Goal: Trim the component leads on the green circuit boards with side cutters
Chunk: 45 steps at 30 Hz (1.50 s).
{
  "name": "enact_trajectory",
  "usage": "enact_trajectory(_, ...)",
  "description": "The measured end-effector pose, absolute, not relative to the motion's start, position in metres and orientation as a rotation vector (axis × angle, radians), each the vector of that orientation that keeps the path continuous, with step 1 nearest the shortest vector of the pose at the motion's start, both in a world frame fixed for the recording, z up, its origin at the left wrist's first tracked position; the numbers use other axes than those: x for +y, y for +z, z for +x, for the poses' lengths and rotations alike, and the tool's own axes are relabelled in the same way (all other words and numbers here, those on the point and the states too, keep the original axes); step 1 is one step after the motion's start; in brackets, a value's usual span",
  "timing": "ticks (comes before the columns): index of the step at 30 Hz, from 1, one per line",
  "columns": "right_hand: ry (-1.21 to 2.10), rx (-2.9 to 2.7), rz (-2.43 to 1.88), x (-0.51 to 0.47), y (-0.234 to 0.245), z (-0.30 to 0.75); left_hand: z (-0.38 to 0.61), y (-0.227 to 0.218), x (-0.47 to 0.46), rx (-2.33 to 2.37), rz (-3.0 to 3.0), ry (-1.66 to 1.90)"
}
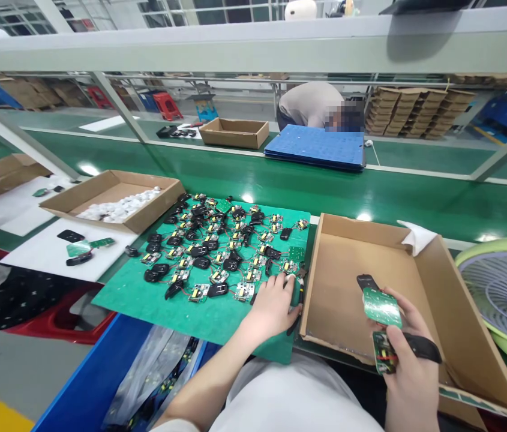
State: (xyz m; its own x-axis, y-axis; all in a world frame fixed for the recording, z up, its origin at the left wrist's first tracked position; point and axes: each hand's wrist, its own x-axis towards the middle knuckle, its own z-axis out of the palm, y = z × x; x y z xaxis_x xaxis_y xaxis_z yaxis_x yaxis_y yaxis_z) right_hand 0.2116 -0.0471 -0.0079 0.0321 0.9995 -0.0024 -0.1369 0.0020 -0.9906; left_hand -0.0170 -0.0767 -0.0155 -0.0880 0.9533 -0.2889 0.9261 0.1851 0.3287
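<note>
My left hand [273,306] rests at the right edge of a green mat [145,306], its fingers spread and reaching over the circuit boards there. Beside its thumb lies a dark hand tool, apparently pliers [300,294], next to the cardboard tray. Whatever is under the left fingertips is partly hidden. Above the tray, my right hand [410,360] is closed around green circuit boards [381,307] with black plastic casings [422,347] attached. Many more boards with yellow components, red wires and black casings [201,263] cover the mat.
A shallow cardboard tray [347,264] sits at right, beside a green-rimmed fan [505,294]. Another cardboard box [113,180] holds white pieces. Blue sheets [316,147] lie across the line, near a bent-over person [311,102]. A blue bin [95,372] stands below the mat.
</note>
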Motion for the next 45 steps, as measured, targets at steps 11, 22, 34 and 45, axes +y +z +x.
enact_trajectory(11,1.271,-1.067,-1.097,-0.045,-0.01,0.211,-0.022,-0.008,-0.081,1.898,1.755,-0.061)
enact_trajectory(22,1.234,-1.093,-1.116,-0.047,-0.005,0.21,-0.025,-0.012,-0.08,1.825,1.7,0.101)
enact_trajectory(34,1.228,-1.136,-1.108,-0.047,-0.007,0.211,-0.084,-0.025,-0.054,1.389,1.017,0.747)
enact_trajectory(45,1.255,-1.107,-1.1,-0.045,-0.008,0.212,-0.079,-0.027,-0.073,0.973,0.594,1.113)
